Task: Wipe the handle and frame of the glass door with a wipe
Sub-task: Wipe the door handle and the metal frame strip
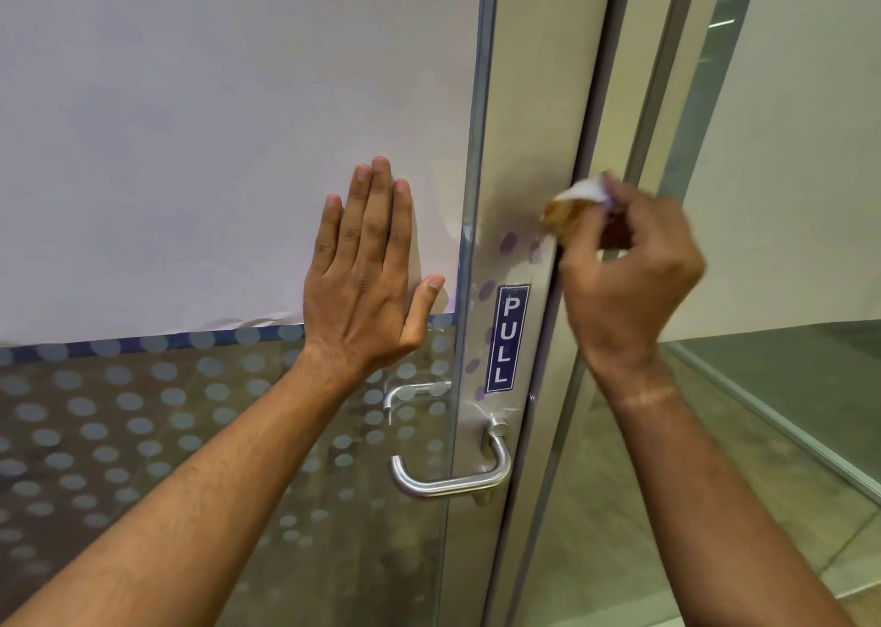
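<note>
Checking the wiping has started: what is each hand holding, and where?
The right hand pinches a bunched wipe at its rear, pressed to the door frame edge. The left hand holds nothing; it rests flat on the glass.

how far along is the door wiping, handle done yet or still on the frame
Done: nothing shows as finished; no surface gives a visible sign of having been wiped. In hand: the right hand pinches a crumpled white wipe against the edge of the grey metal door frame, above the blue PULL sign, while the left hand presses flat on the frosted glass panel. Left: the curved silver lever handle below, which neither hand touches.
</note>
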